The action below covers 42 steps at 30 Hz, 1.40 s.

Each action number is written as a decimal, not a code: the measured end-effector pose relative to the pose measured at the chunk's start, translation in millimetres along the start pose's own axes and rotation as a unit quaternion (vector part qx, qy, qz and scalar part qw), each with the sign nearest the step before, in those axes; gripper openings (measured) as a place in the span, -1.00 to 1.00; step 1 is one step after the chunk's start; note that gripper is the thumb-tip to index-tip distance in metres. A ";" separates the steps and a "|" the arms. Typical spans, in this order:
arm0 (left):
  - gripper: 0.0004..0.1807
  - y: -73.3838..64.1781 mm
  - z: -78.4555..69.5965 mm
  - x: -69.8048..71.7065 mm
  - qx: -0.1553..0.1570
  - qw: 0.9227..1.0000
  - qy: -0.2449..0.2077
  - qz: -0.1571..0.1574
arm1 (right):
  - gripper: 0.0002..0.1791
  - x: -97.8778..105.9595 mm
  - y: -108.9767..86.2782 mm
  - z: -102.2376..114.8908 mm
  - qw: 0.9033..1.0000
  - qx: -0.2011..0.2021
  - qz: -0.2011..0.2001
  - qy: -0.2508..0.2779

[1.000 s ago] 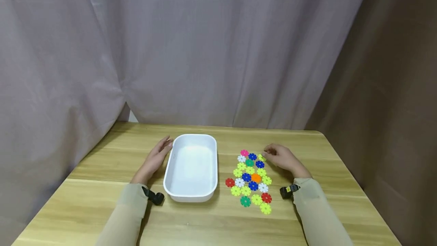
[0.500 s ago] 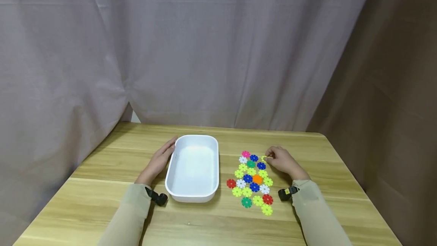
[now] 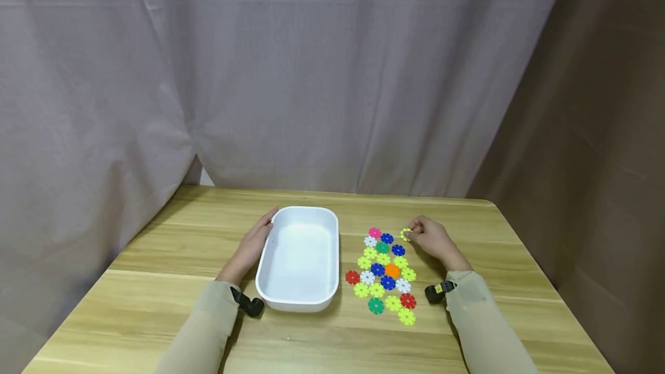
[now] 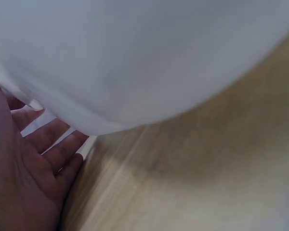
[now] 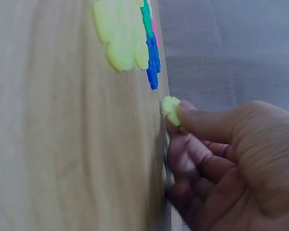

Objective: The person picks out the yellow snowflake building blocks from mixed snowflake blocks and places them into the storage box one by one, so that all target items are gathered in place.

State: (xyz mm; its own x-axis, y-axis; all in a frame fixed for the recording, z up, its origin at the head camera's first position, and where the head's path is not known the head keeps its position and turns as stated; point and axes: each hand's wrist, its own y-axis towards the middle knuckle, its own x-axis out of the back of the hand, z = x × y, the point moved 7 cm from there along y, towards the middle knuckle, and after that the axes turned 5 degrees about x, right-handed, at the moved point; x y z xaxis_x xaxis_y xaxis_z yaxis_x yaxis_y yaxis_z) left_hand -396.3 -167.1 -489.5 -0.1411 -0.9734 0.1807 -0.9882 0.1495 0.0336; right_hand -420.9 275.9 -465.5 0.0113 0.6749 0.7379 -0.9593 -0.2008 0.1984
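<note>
My right hand [image 3: 433, 241] pinches a yellow snowflake disc [image 3: 406, 234] between thumb and fingers, at the far right end of the group of discs. In the right wrist view that yellow disc [image 5: 171, 109] shows at the thumb tip. A white rectangular tray [image 3: 298, 258] stands left of the discs, with nothing in it. My left hand [image 3: 251, 250] lies along the tray's left wall, its fingers extended against the side. The left wrist view shows those fingers [image 4: 53, 137] beneath the curved white wall.
Several flat snowflake discs lie spread between tray and right hand, among them an orange disc [image 3: 392, 270], a pink disc [image 3: 374, 232] and a red disc [image 3: 352, 277]. The wooden table [image 3: 312, 345] ends at a grey curtain [image 3: 291, 103] behind.
My right hand has picked up the yellow disc and shifted it slightly away from the others. My left hand has slid the tray a little to the right.
</note>
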 end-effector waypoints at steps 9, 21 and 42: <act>-0.46 -1.9 5.0 -0.7 0.004 1.000 0.006 -0.027 | -0.71 -3.8 11.8 38.9 0.989 -0.001 0.006 0.150; -0.47 2.9 3.3 -0.3 -0.002 0.999 -0.008 -0.037 | -0.72 -74.6 67.6 163.6 0.960 0.050 0.099 0.257; -0.48 3.4 0.1 -7.5 -0.028 0.999 -0.012 -0.031 | -0.79 -156.7 90.7 225.0 0.938 0.024 0.194 0.286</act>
State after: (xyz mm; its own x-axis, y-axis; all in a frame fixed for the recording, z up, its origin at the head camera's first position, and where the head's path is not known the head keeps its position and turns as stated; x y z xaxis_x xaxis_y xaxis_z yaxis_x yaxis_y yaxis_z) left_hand -398.5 -159.3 -490.9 -0.0827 -0.9848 0.1524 -0.9902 0.0985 0.0991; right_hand -446.3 -7.8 -418.0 -0.5033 0.8117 0.2965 -0.8455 -0.5334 0.0252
